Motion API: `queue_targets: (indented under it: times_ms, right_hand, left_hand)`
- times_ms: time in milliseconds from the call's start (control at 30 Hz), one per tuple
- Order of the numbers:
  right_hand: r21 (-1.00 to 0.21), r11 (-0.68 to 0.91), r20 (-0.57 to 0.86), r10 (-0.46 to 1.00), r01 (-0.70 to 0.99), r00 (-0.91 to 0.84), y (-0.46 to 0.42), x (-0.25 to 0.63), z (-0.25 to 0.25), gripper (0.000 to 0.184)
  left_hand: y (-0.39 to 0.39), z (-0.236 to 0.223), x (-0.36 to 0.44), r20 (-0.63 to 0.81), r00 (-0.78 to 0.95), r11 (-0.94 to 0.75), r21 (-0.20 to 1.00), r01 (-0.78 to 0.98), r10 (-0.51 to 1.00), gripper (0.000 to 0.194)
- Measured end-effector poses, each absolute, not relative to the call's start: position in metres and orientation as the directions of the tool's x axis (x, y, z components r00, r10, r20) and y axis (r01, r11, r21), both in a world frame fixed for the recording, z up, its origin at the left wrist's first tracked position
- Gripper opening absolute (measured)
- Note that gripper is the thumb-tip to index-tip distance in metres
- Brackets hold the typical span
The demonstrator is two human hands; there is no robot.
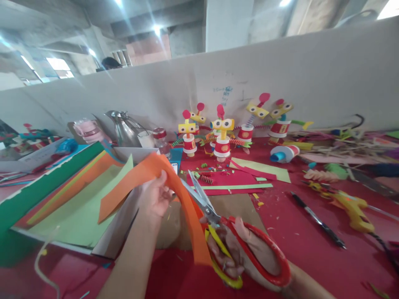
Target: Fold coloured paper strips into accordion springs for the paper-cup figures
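Note:
My left hand (158, 194) pinches a sheet of orange paper (146, 168) near its middle, above the table. One part of the paper droops to the left over the paper box, and a narrower strip hangs down to the right. In my right hand (235, 249) is a large pair of scissors (209, 211) with red and yellow handles. Its blades are spread and point up and left, beside the hanging orange strip. From this angle I cannot tell whether the blades touch the paper.
An open box (102, 245) of coloured paper stands on the left. Several paper-cup figures (222, 147) line the wall. To the right lie a pen (318, 220) and a yellow glue gun (355, 209). A metal jug (124, 131) and a glass jar (161, 143) stand behind the box.

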State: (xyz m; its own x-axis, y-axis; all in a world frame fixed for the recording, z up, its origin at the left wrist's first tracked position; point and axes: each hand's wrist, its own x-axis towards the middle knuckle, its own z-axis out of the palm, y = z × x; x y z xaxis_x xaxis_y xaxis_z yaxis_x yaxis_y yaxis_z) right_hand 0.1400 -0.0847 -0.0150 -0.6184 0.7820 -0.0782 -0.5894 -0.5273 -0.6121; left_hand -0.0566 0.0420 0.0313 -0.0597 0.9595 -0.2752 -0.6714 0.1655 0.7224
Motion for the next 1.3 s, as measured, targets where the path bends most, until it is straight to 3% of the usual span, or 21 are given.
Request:
queue_targets:
  times_ms: [67,100,200,300,433,567,667,800,900,1067,1167,1233,1300]
  right_hand:
    - [-0.63,-0.509,-0.054,0.782,-0.586,-0.621,-0.085,0.141,-0.013,0.055]
    - [-0.641,-0.497,-0.048,0.787,-0.585,-0.615,-0.085,0.142,-0.012,0.055]
    - [-0.666,-0.448,-0.043,0.821,-0.596,-0.569,-0.085,0.143,-0.009,0.052]
    - [-0.706,-0.342,-0.032,0.89,-0.62,-0.455,-0.085,0.141,-0.009,0.046]
    - [-0.802,-0.206,0.005,0.936,-0.561,-0.352,-0.083,0.139,-0.014,0.036]
    - [-0.87,-0.191,-0.073,0.961,-0.454,-0.265,-0.079,0.141,-0.019,0.028]
    - [-0.872,-0.175,-0.11,0.98,-0.457,-0.165,-0.074,0.144,-0.021,0.027]
    - [-0.93,-0.089,-0.103,0.994,-0.357,0.021,-0.071,0.147,-0.022,0.025]
    - [-0.954,-0.083,-0.092,0.996,-0.287,0.02,-0.072,0.147,-0.018,0.032]
    - [-0.963,-0.13,-0.126,0.992,-0.234,-0.033,-0.078,0.143,-0.008,0.043]
    - [-0.971,-0.122,-0.131,0.991,-0.205,0.031,-0.077,0.144,-0.011,0.04]
    - [-0.966,-0.125,-0.144,0.987,-0.225,0.067,-0.075,0.146,-0.015,0.032]
    - [-0.954,-0.122,-0.148,0.986,-0.273,0.077,-0.074,0.147,-0.019,0.028]
  left_hand:
    - [0.043,0.045,-0.074,-0.131,-0.217,-0.074,0.672,-0.737,0.967,0.018]
    - [0.042,0.051,-0.081,0.013,-0.262,-0.21,0.637,-0.742,0.965,0.022]
    - [0.032,0.064,-0.089,0.387,-0.456,-0.597,0.548,-0.586,0.802,0.013]
    - [0.017,0.06,-0.076,0.574,-0.31,-0.652,0.646,-0.397,0.758,0.011]
    - [0.0,0.041,-0.043,0.414,0.066,-0.399,0.902,-0.163,0.908,0.025]
    - [-0.01,0.026,-0.027,0.208,0.249,-0.203,0.978,-0.045,0.946,0.031]
    - [-0.009,0.021,-0.026,0.176,0.246,-0.168,0.984,-0.054,0.953,0.029]
    - [-0.005,0.021,-0.026,0.289,0.207,-0.276,0.957,-0.092,0.935,0.026]
    - [-0.009,0.024,-0.022,0.305,0.2,-0.289,0.951,-0.109,0.931,0.024]
    - [-0.024,0.024,-0.013,0.324,0.31,-0.367,0.926,0.089,0.894,0.025]
    - [-0.032,0.022,-0.012,0.401,0.127,-0.418,0.893,0.165,0.907,0.022]
    - [-0.035,0.024,-0.012,0.443,0.07,-0.448,0.872,0.196,0.894,0.007]
    - [-0.035,0.03,-0.011,0.385,0.16,-0.414,0.877,0.245,0.909,0.023]
